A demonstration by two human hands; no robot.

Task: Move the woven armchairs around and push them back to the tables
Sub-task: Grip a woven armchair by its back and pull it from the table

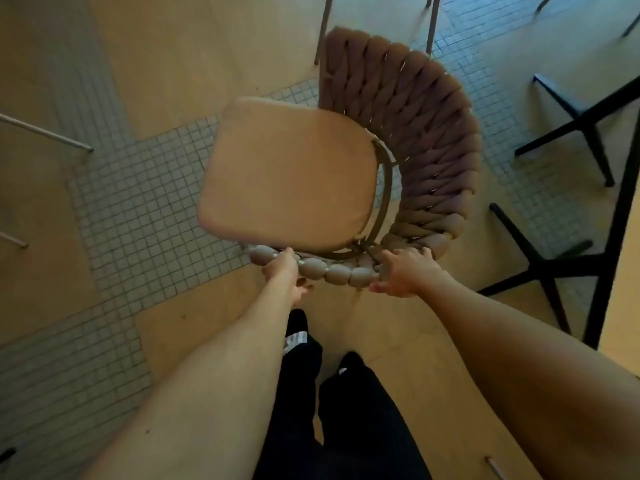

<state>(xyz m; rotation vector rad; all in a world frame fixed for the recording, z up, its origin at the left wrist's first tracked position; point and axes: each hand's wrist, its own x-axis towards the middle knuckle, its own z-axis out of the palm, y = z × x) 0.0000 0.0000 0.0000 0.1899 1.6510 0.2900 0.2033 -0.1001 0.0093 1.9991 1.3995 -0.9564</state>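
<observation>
A woven armchair (415, 140) fills the middle of the head view, seen from above. It has a tan seat cushion (291, 174) and a brown braided backrest curving round its right side. My left hand (285, 271) grips the near braided rim from below. My right hand (403, 271) holds the same rim further right, near where the backrest begins. The chair looks tilted and blurred. My legs in dark trousers stand just behind it.
A black cross-shaped table base (540, 268) and its post (613, 216) stand close on the right, with another black base (581, 116) beyond. Grey metal chair legs (322, 29) stand at the top, more (48, 133) at the left. The floor mixes wood panels and small tiles.
</observation>
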